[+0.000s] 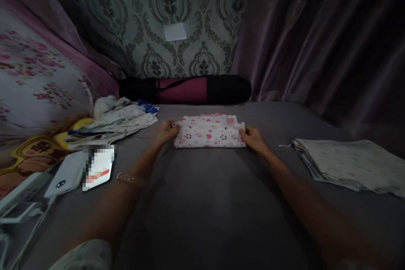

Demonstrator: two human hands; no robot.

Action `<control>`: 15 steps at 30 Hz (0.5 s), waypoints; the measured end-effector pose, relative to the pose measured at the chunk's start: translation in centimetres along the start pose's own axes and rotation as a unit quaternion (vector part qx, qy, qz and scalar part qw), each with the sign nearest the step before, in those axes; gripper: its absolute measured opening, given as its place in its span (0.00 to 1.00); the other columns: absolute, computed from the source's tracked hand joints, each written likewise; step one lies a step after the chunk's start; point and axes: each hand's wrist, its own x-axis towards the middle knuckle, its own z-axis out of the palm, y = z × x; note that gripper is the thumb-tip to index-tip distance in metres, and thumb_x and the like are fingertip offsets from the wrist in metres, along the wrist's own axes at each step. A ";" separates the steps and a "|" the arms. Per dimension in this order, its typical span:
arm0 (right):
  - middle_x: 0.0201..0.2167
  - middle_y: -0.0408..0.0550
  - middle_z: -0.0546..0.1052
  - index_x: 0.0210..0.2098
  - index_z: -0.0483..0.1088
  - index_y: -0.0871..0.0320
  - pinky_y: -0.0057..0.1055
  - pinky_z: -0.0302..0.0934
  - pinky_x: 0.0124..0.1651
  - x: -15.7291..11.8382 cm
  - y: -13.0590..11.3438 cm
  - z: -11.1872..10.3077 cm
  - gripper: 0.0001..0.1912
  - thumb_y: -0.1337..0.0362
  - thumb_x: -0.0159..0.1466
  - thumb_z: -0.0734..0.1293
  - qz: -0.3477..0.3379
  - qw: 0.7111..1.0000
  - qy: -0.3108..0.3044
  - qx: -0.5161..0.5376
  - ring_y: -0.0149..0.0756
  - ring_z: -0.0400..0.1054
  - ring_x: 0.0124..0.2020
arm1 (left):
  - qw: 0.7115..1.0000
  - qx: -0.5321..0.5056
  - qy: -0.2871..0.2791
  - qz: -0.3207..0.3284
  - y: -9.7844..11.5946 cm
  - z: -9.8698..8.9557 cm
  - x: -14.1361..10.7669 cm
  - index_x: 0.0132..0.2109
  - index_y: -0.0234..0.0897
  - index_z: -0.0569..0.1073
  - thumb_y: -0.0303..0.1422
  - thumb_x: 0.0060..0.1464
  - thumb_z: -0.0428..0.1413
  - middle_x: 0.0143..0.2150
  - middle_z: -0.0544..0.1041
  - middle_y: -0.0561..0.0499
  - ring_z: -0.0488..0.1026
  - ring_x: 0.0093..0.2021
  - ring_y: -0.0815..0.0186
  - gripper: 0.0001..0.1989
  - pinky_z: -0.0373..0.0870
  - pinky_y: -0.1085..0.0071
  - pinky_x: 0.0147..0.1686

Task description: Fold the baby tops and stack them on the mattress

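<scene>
A white cloth garment (210,135) with a pink and red print lies folded into a flat rectangle on the grey sheet, in the middle of the view. At its left edge, my left hand (169,130) pinches the fabric beside a thin white drawstring. The right edge is gripped by my right hand (251,137), thumb on top of the cloth. A pink patch shows near the back right of the fold. The fingers under the fabric are hidden.
Folded pale cloths (351,162) lie at the right. On the left are crumpled clothes (123,120), a lit phone (103,171), a white power bank (65,173), a power strip (27,190) and cables. A black and pink bag (186,90) lies along the wall.
</scene>
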 end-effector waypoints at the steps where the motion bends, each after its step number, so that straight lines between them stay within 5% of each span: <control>1: 0.22 0.45 0.74 0.29 0.73 0.60 0.27 0.58 0.29 0.6 -0.1 0.4 0.13 0.62 0.63 0.61 0.011 1.000 0.007 -0.022 0.35 0.67 0.26 | 1.000 0.000 0.011 -0.002 0.0 0.4 0.8 0.33 0.34 0.74 0.33 0.54 0.51 0.25 0.72 0.52 0.71 0.29 0.65 0.09 0.60 0.74 0.26; 15: 0.43 0.62 0.79 0.53 0.70 0.62 0.34 0.62 0.45 5.0 -2.4 3.3 0.21 0.59 0.72 0.53 0.068 0.982 -0.005 -0.179 0.48 0.74 0.47 | 0.995 0.045 0.083 0.015 -2.5 7.1 8.1 0.44 0.36 0.70 0.33 0.63 0.46 0.37 0.77 0.44 0.76 0.39 0.60 0.11 0.64 0.70 0.34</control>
